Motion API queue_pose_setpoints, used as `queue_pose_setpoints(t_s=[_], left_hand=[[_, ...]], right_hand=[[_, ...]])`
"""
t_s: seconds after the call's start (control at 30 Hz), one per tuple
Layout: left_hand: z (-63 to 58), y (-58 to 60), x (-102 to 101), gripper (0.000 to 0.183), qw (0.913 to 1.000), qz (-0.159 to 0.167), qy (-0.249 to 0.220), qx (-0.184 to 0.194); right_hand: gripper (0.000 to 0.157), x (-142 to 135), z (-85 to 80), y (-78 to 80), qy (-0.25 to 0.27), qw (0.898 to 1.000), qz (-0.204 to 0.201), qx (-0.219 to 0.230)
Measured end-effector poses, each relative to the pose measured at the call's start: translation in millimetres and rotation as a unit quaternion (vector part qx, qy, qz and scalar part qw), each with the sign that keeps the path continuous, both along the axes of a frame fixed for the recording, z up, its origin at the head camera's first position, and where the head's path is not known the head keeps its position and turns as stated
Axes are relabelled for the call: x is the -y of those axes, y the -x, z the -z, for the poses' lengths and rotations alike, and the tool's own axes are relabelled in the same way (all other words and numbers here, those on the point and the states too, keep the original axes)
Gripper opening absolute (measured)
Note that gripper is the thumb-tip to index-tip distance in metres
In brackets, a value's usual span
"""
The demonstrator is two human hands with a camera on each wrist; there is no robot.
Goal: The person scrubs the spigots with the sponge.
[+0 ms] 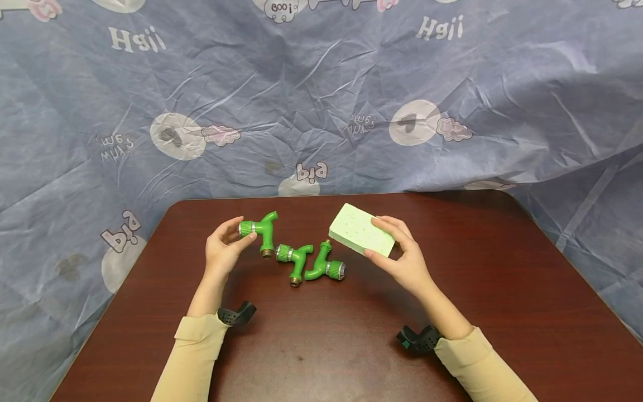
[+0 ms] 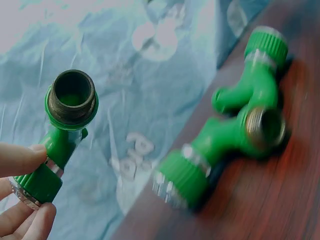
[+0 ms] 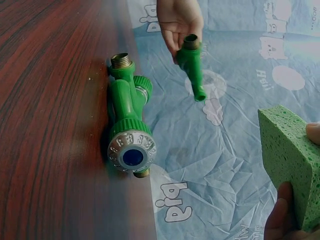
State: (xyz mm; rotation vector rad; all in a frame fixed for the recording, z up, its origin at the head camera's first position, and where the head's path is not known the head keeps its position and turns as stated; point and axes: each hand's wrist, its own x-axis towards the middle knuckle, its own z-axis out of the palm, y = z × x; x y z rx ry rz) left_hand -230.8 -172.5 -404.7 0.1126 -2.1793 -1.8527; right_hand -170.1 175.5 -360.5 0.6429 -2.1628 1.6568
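Note:
My left hand (image 1: pixel 224 249) pinches a green tap (image 1: pixel 266 230) by its ribbed knob, with the threaded brass end pointing down. The left wrist view looks into that tap's open threaded end (image 2: pixel 73 95). A pale green sponge (image 1: pixel 361 230) is gripped along its right end by my right hand (image 1: pixel 406 259), thumb on the near edge. Between the hands, two more green taps lie on the table: one (image 1: pixel 297 261) nearer the left hand, the other (image 1: pixel 321 265) just below the sponge in the head view.
The dark reddish-brown table (image 1: pixel 321 346) has rounded far corners. Behind it hangs a creased blue-grey cloth (image 1: pixel 281 111) printed with cartoon shapes and letters. A black wrist mount (image 1: pixel 236 314) sits on the left sleeve cuff, another black mount (image 1: pixel 421 338) on the right.

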Motion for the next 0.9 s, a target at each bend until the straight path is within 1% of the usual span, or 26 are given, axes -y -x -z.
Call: queue_pose_setpoints(t_s=[0.07,0.17,0.3,0.43,0.6,0.83,0.9], left_hand=[[-4.4,-3.1,-8.5,0.051,0.9999,0.010,-0.005,-0.006],[-7.8,-6.6,-21.1,0.048,0.9993,0.026,-0.018,-0.020],[-9.5,-10.9,-36.9,0.046,0.9978,0.045,-0.021,-0.044],[-10.3,-15.5,-50.1,0.044,0.9955,0.062,-0.014,-0.071],[-11.8,-21.6,-64.1,0.043,0.9924,0.084,-0.029,-0.085],[-28.5,-41.8,-84.8,0.040,0.9902,0.100,-0.015,-0.096],[-29.0,-44.8,-89.1,0.040,0.9892,0.108,-0.011,-0.098]], right_hand=[[0.056,0.6,-1.3,-0.7,0.000,1.000,-0.001,-0.001],[0.056,0.9,-2.4,-1.4,0.000,1.000,-0.003,-0.004],[0.056,1.4,-3.0,-1.8,-0.001,1.000,-0.006,-0.009],[0.056,1.9,-3.9,-2.7,-0.005,1.000,-0.008,-0.011],[0.055,2.4,-5.2,-4.3,-0.008,1.000,-0.013,-0.008],[0.055,4.4,-5.7,-5.9,-0.008,1.000,-0.030,0.005],[0.055,5.2,-4.9,-5.9,-0.008,0.999,-0.034,0.005]])
